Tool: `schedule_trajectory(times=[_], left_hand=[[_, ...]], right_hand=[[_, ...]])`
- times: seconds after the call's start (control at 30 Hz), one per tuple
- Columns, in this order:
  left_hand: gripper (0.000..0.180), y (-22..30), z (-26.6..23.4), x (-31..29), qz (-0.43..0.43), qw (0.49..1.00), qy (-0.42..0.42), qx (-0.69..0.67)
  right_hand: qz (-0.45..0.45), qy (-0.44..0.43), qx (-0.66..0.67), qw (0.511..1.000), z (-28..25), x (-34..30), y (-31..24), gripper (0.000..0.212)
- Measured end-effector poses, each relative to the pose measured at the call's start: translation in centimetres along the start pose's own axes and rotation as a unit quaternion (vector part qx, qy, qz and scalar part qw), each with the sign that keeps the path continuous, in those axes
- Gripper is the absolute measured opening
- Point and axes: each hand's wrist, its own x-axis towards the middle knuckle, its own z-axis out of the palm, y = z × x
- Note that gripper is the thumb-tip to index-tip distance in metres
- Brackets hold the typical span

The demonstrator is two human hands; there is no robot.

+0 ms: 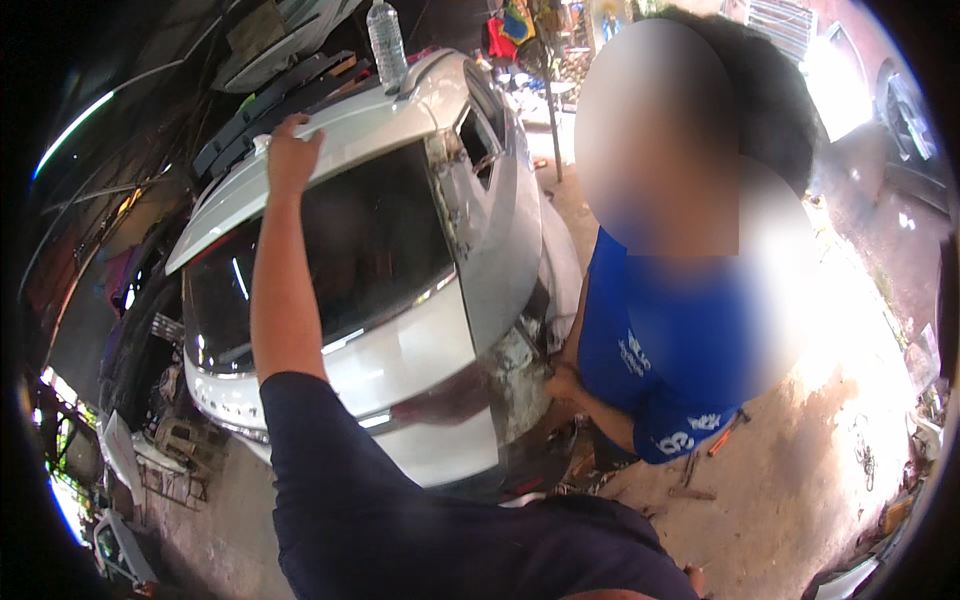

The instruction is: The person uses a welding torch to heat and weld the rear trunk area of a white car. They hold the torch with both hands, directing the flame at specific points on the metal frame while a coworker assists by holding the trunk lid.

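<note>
My left arm reaches forward over the back of a silver-white car (400, 345). My left hand (292, 158) is at the rear edge of its roof (345, 130), fingers apart and partly bent. Beside the fingers is a small white patch (262, 142); I cannot make out what it is or whether the hand touches it. Below the arm lies the dark rear window (375, 235). A clear plastic bottle (386, 45) stands upright on the roof, beyond my hand. My right hand does not show; only dark sleeve and a bit of skin appear at the lower edge.
A person in a blue shirt (625, 350) stands at the car's right rear corner, a hand (565, 385) near the bare, scraped body panel (515, 385). An orange-handled tool (722, 440) lies on the floor to the right. A wooden stool (185, 450) and loose parts are at left.
</note>
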Motion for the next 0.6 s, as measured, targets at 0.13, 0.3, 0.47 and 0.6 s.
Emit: schedule_trajectory(times=[0.13, 0.3, 0.47, 0.6], left_hand=[[0.046, 1.6, 9.5, 4.5, 0.010, 0.995, -0.092, 0.048], [0.046, -0.8, 18.4, 9.1, -0.028, 0.983, -0.175, 0.040], [0.058, -1.0, 23.4, 11.8, -0.116, 0.952, -0.281, 0.032], [0.073, -4.0, 26.3, 15.0, -0.106, 0.938, -0.327, 0.041]], right_hand=[[-0.002, 0.027, 0.024, 0.999, 4.5, -1.5, -1.6, 0.024], [-0.006, 0.050, 0.053, 0.997, 9.5, -3.4, -4.0, 0.024], [-0.013, 0.079, 0.088, 0.993, 12.4, -5.2, -5.0, 0.025], [-0.004, 0.086, 0.098, 0.991, 14.0, -6.3, -4.7, 0.025]])
